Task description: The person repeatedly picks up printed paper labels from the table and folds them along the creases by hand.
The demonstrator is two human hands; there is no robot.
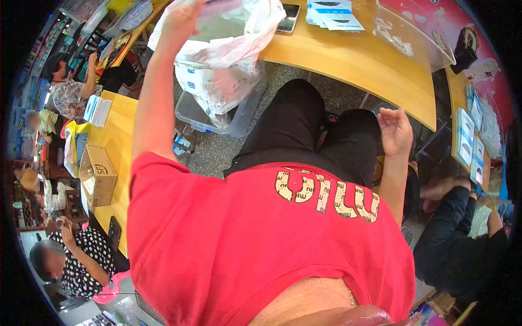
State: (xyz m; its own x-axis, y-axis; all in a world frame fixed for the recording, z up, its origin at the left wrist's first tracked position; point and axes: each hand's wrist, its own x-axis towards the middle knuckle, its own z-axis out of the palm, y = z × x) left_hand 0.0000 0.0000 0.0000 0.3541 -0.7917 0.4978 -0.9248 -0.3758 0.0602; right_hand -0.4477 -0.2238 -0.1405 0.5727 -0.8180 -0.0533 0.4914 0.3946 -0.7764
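Observation:
My left hand reaches over the rim of a large white plastic bag, its fingers running up to the top edge of the view. Beside those fingers, a blurred purplish thing shows over the bag's mouth; I cannot tell whether the hand holds it. Grey contents show inside the bag, which hangs down into a clear plastic tub on the floor. My right hand is raised beside my right knee, near the table edge, palm up, with loosely curled fingers and nothing in them.
A wooden table carries a phone, blue-and-white packets and a clear bin with small white pieces. On the left table stands a cardboard box. People sit at left, and another person sits close on my right.

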